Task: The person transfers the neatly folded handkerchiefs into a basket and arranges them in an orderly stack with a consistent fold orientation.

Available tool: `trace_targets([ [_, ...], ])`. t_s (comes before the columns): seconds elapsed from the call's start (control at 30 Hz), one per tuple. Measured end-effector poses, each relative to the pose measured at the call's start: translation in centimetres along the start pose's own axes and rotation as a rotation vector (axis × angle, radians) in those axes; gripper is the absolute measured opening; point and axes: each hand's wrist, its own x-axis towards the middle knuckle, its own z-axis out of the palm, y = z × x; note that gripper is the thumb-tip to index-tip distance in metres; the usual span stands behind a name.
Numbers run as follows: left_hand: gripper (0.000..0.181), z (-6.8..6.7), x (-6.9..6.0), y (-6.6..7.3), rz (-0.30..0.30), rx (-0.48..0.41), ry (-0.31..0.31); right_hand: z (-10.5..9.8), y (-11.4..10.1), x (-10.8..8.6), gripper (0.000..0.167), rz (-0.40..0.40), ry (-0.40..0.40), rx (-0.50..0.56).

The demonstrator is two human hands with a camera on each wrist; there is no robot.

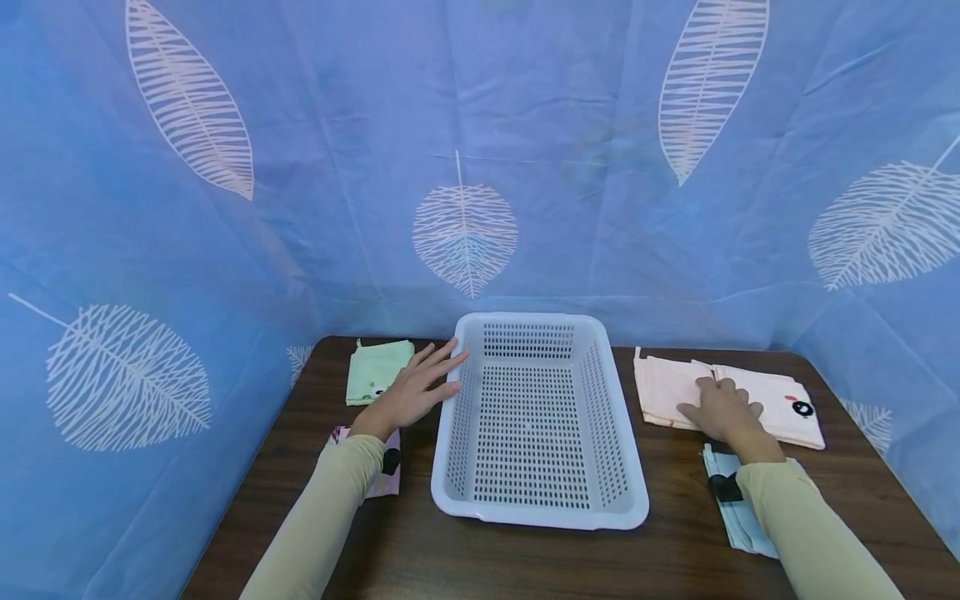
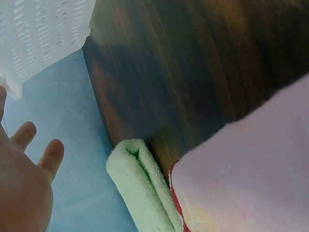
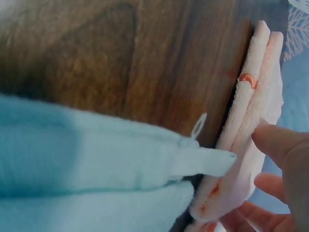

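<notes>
Quietly, a person works at a dark wooden counter [image 1: 671,517], the left hand [image 1: 411,392] open with fingers outstretched at the near-white basket's [image 1: 540,517] left rim, the right hand [image 1: 726,415] spread over two folded pink cloths [image 1: 666,393] to the basket's right, fingers loosely bent, no fold visibly pinched. Nearby, a green cloth [image 1: 367,367] lies beyond the left wrist, a purplish cloth [image 1: 387,486] beneath it, and a light blue cloth [image 1: 742,529] under the right sleeve [image 1: 813,517].

The neat folds look vulnerable: a lift by one layer alone could spill a pink cloth open, and, lying so close together, one could drag the other along. A low sweep of the right sleeve might rumple the blue cloth; a push at the rim could skid the basket.

Forearms hide much of the purplish and blue cloths. Whether the left fingertips actually touch the basket is hard to tell; at the left wrist, the fingers are partly cut off.
</notes>
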Motion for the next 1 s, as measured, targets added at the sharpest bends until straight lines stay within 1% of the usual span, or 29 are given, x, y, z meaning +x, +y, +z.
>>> trace_targets([
  [0.17, 0.061, 0.1, 0.1, -0.1, 0.0, 0.001, 0.009, 0.2, 0.0, 0.3, 0.084, 0.034, 0.045, 0.041],
  [0.4, 0.061, 0.3, 0.2, -0.3, 0.009, -0.004, 0.013, 0.0, -0.1, 0.5, 0.093, 0.119, 0.001, 0.097],
  [0.53, 0.061, 0.2, 0.1, -0.3, 0.01, -0.01, 0.017, 0.0, 0.0, 0.7, 0.102, 0.113, 0.014, 0.127],
  [0.67, 0.061, 0.2, 0.1, -0.3, 0.013, -0.012, 0.032, 0.0, -0.1, 0.9, 0.11, 0.075, 0.029, 0.18],
  [0.8, 0.061, 0.2, 0.2, -0.3, 0.016, -0.022, 0.042, -0.3, -0.3, 1.1, 0.106, 0.048, 0.026, 0.216],
  [1.0, 0.06, 0.2, 0.0, -0.2, 0.005, -0.033, 0.025, -0.5, -0.3, 1.1, 0.095, 0.121, -0.025, 0.27],
])
